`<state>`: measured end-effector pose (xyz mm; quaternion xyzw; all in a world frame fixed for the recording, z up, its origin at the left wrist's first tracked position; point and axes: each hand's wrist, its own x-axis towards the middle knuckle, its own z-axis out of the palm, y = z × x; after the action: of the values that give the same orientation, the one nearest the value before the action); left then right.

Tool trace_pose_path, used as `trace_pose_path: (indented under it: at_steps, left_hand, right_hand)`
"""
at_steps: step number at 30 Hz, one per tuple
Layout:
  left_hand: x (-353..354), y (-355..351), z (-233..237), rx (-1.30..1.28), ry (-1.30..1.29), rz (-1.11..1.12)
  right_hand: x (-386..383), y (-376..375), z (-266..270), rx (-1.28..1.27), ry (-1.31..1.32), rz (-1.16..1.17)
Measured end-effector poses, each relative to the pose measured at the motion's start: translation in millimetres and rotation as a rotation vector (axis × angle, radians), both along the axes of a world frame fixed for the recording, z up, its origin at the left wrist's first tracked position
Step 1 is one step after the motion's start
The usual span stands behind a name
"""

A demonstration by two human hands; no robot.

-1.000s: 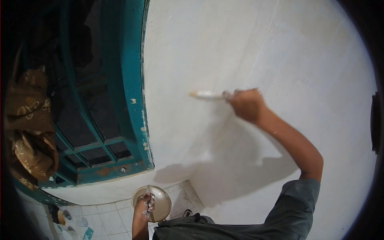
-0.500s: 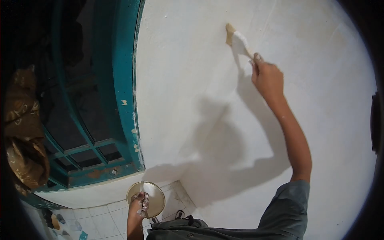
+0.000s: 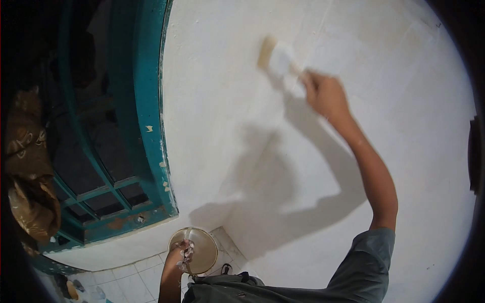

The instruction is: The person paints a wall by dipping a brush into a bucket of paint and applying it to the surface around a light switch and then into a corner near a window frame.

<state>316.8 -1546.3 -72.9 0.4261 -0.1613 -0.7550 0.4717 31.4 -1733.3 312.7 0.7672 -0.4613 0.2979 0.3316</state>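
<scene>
My right hand point(image 3: 327, 97) is closed round the handle of a wide paintbrush point(image 3: 281, 56), raised high against the white wall point(image 3: 222, 91). Its pale bristles point left, at or very near the wall surface; motion blurs them, so contact is hard to judge. Low in the view, my left hand point(image 3: 183, 252) is closed on the handle of a round bucket point(image 3: 206, 255), which hangs above the floor. White smears, like paint, cover the left fingers. The bucket's inside looks pale, but its contents cannot be made out.
A teal window frame point(image 3: 147, 101) with chipped paint and dark panes stands at left. Brown patterned cloth point(image 3: 31, 166) hangs beside it. White floor tiles point(image 3: 129, 284) lie below, with small items at lower left. A dark object point(image 3: 474, 154) sits at the right edge.
My right hand and the paintbrush have moved left and slightly down along the wall. The bucket and left hand appear slightly farther right, while the window frame has shifted left in view.
</scene>
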Motion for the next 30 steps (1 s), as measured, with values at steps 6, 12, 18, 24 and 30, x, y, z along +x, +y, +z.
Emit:
trace_pose_path:
  at_steps: [6,12,18,24,30]
  left_hand:
    - [6,0,-12,0.006,-0.013,0.049]
    - [17,-4,-32,0.055,-0.002,0.059]
    - [20,-16,-23,0.043,-0.028,-0.021]
    - [16,-34,-22,0.024,-0.009,-0.066]
    - [3,-44,-17,0.04,-0.023,-0.09]
  right_hand:
    - [10,-12,98,0.046,-0.372,0.097]
    - [22,1,46,0.165,-0.265,0.044]
    - [56,43,30,0.351,-0.203,-0.142]
    - [59,33,31,0.39,-0.189,-0.19]
    - [74,37,36,0.379,-0.194,-0.277]
